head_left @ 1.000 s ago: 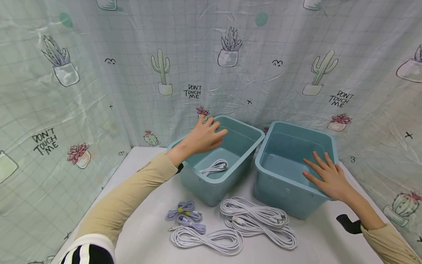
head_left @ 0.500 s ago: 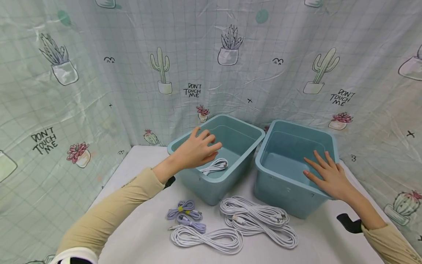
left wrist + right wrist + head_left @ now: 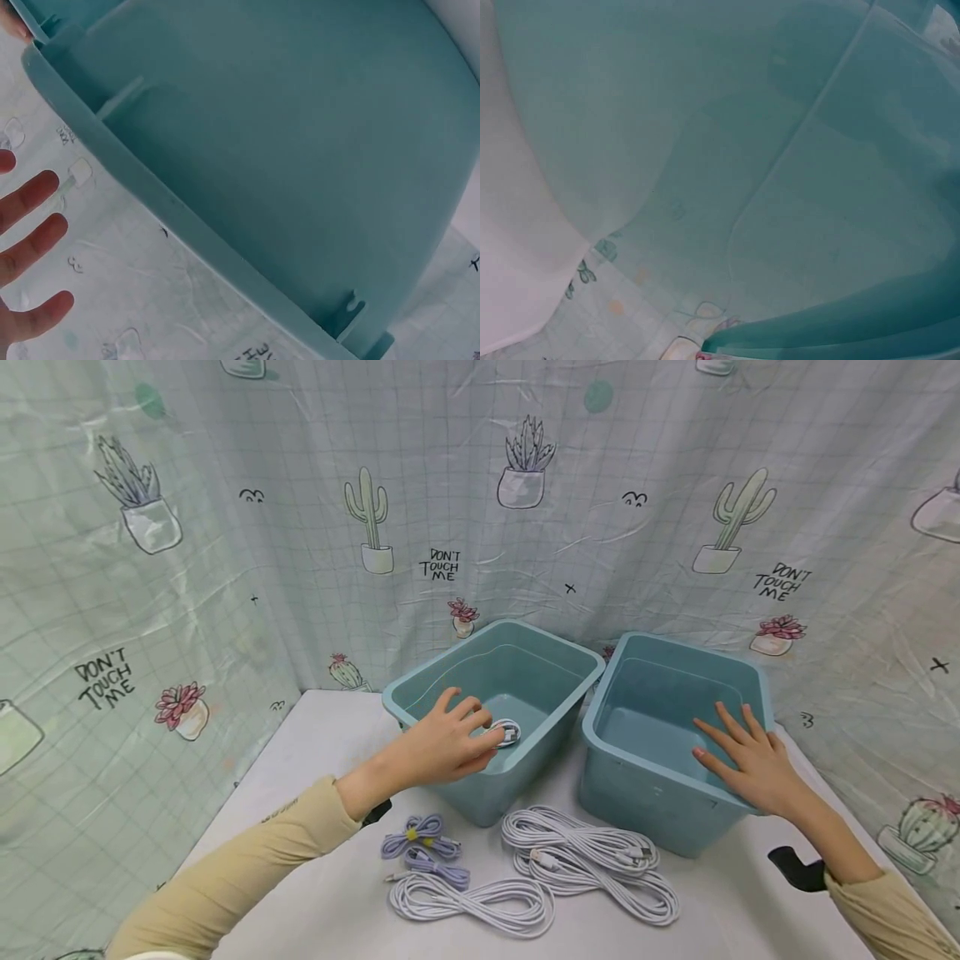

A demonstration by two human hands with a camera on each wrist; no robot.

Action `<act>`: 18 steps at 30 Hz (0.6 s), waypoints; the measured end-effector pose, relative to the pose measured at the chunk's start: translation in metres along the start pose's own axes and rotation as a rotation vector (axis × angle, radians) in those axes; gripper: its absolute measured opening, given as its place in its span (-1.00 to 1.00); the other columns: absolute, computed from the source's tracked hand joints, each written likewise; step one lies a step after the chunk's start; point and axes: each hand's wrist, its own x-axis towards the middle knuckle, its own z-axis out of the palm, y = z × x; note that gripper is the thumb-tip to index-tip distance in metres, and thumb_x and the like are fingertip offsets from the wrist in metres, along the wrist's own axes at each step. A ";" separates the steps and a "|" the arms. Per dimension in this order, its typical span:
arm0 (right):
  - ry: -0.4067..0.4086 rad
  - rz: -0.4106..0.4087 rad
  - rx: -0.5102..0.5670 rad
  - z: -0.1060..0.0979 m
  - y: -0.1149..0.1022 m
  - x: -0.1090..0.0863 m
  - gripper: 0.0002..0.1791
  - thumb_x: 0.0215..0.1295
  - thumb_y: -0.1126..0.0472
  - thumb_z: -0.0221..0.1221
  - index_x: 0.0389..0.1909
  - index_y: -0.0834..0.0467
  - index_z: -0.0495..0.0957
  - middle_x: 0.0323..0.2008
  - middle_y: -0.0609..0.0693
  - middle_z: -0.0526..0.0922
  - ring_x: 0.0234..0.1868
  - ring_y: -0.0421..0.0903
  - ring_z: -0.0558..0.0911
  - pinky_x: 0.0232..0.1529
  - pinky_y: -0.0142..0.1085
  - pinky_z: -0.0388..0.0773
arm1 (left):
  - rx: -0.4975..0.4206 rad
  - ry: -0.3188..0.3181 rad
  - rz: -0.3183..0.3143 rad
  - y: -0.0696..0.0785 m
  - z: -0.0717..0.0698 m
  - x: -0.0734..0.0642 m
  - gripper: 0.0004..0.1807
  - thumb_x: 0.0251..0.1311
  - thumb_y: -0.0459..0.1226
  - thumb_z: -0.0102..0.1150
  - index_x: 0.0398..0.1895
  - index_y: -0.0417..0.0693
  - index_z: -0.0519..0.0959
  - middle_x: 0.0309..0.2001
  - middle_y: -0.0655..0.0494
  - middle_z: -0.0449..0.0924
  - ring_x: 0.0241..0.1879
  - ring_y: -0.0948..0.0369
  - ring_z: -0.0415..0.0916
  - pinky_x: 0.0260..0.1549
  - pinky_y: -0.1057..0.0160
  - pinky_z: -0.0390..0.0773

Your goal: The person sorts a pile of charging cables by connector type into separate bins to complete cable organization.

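My left hand hovers over the near left edge of the left blue-green bin, fingers loosely bent and holding nothing. Past its fingertips, a bundled white cable lies in that bin, partly hidden by the hand. In the left wrist view, the fingers are apart from the bin's rim. With fingers spread, my right hand rests at the near right rim of the right blue-green bin. The right wrist view shows mostly bin wall, with no fingers visible.
In front of the bins, purple cables with yellow ties, a smaller purple bundle, a white coil and more white coils lie on the white table. A cactus-print curtain hangs behind.
My left hand has come down and back toward me, from above the left bin's middle to its near left edge. The right hand and the cables have stayed put.
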 end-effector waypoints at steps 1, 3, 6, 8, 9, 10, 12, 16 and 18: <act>0.001 0.000 0.000 0.000 0.000 0.000 -0.34 0.28 -0.09 -0.10 0.32 0.15 0.09 0.37 0.28 -0.17 0.35 0.28 -0.40 0.01 0.40 -0.20 | 0.001 0.001 0.004 0.002 -0.001 0.000 -0.84 0.10 -0.12 0.06 -0.26 0.12 0.41 -0.33 0.17 0.49 -0.19 0.15 0.40 -0.05 -0.05 0.34; 0.002 0.000 -0.002 0.000 0.001 0.000 -0.34 0.28 -0.09 -0.11 0.32 0.14 0.08 0.37 0.28 -0.18 0.35 0.28 -0.40 0.00 0.40 -0.20 | -0.003 -0.002 0.013 0.005 -0.002 -0.001 -0.85 0.11 -0.11 0.05 -0.27 0.13 0.41 -0.31 0.18 0.49 -0.18 0.15 0.40 -0.05 -0.05 0.34; -0.005 -0.001 0.003 0.001 0.001 -0.001 -0.34 0.28 -0.09 -0.11 0.33 0.12 0.07 0.37 0.27 -0.20 0.35 0.27 -0.41 0.00 0.40 -0.20 | -0.009 -0.006 0.030 0.010 -0.003 -0.002 -0.86 0.12 -0.10 0.04 -0.28 0.15 0.40 -0.31 0.18 0.48 -0.17 0.15 0.39 -0.05 -0.04 0.35; -0.008 0.000 0.011 0.000 0.001 -0.001 -0.34 0.28 -0.09 -0.10 0.32 0.13 0.07 0.37 0.27 -0.20 0.35 0.27 -0.42 0.00 0.40 -0.21 | -0.011 -0.007 0.040 0.013 -0.002 -0.003 -0.88 0.14 -0.10 0.02 -0.28 0.16 0.39 -0.31 0.19 0.47 -0.17 0.15 0.38 -0.05 -0.04 0.34; -0.008 0.000 0.014 0.000 0.001 -0.001 -0.34 0.28 -0.09 -0.10 0.32 0.13 0.08 0.37 0.27 -0.20 0.35 0.27 -0.42 0.00 0.40 -0.21 | -0.011 -0.001 0.044 0.015 -0.002 -0.002 -0.89 0.15 -0.10 0.00 -0.29 0.15 0.39 -0.31 0.19 0.46 -0.17 0.16 0.38 -0.05 -0.03 0.35; -0.009 -0.001 0.019 0.000 0.001 -0.001 -0.34 0.28 -0.08 -0.10 0.32 0.14 0.08 0.37 0.27 -0.20 0.35 0.26 -0.43 0.00 0.40 -0.21 | -0.012 0.004 0.047 0.017 -0.001 -0.002 -0.89 0.16 -0.10 -0.01 -0.28 0.15 0.39 -0.31 0.20 0.46 -0.17 0.16 0.38 -0.05 -0.03 0.35; -0.008 -0.002 0.024 -0.001 0.001 -0.001 -0.35 0.28 -0.08 -0.10 0.32 0.14 0.09 0.37 0.27 -0.19 0.35 0.25 -0.43 0.00 0.40 -0.21 | -0.021 0.009 0.054 0.020 -0.001 -0.002 -0.88 0.16 -0.11 -0.02 -0.27 0.16 0.40 -0.29 0.19 0.47 -0.17 0.16 0.38 -0.06 -0.02 0.35; -0.001 -0.007 0.025 0.000 0.001 -0.001 -0.35 0.28 -0.07 -0.09 0.32 0.13 0.08 0.37 0.27 -0.19 0.36 0.24 -0.43 0.00 0.40 -0.21 | -0.030 -0.002 0.074 0.028 -0.001 0.000 -0.84 0.15 -0.09 -0.01 -0.22 0.16 0.41 -0.22 0.19 0.48 -0.14 0.16 0.39 -0.05 -0.02 0.37; 0.000 -0.008 0.025 -0.001 0.001 -0.001 -0.35 0.28 -0.07 -0.09 0.32 0.13 0.08 0.37 0.27 -0.19 0.36 0.24 -0.43 0.00 0.40 -0.20 | -0.027 -0.015 0.087 0.033 -0.001 0.001 -0.82 0.16 -0.08 -0.03 -0.19 0.16 0.41 -0.18 0.18 0.49 -0.11 0.15 0.39 -0.05 -0.02 0.36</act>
